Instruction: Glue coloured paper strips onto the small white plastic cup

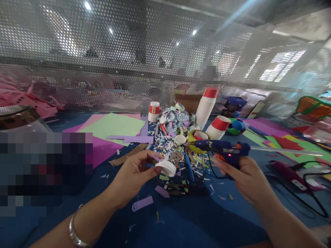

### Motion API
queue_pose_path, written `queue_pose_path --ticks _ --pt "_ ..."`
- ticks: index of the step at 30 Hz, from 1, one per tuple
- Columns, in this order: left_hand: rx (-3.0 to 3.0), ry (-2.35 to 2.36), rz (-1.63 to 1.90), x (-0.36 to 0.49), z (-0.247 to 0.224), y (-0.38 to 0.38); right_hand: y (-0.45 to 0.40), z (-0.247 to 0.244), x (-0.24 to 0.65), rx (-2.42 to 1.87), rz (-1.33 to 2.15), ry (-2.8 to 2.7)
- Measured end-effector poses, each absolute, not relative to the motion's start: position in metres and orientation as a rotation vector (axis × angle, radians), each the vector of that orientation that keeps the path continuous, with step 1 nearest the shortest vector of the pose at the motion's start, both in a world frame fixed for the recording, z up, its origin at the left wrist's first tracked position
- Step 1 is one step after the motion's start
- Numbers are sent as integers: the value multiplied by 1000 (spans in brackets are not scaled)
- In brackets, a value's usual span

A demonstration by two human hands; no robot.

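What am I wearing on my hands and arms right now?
Your left wrist wears a shiny silver-coloured bangle, rounded and narrow. Your right hand and forearm show no jewellery. Both hands are gloveless, and no sleeves show on either forearm.

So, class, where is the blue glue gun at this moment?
In the head view, the blue glue gun is right of centre, gripped in the right hand, nozzle pointing left, with the purple power strip farther right.
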State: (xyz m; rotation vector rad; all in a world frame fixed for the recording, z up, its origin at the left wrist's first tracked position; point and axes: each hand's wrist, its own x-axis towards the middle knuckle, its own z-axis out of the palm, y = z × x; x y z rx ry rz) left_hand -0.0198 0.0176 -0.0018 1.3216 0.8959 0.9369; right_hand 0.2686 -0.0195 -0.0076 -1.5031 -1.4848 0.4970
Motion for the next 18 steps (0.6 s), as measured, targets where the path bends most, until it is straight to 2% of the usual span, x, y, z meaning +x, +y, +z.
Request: queue_pose_path --ticks 8,18 --pt "1349 903 956 -19 -2 17 -44 5 246 -1444 641 -1735" --pt "1450 873 903 -22 -8 17 -45 6 242 -1380 446 -1964"
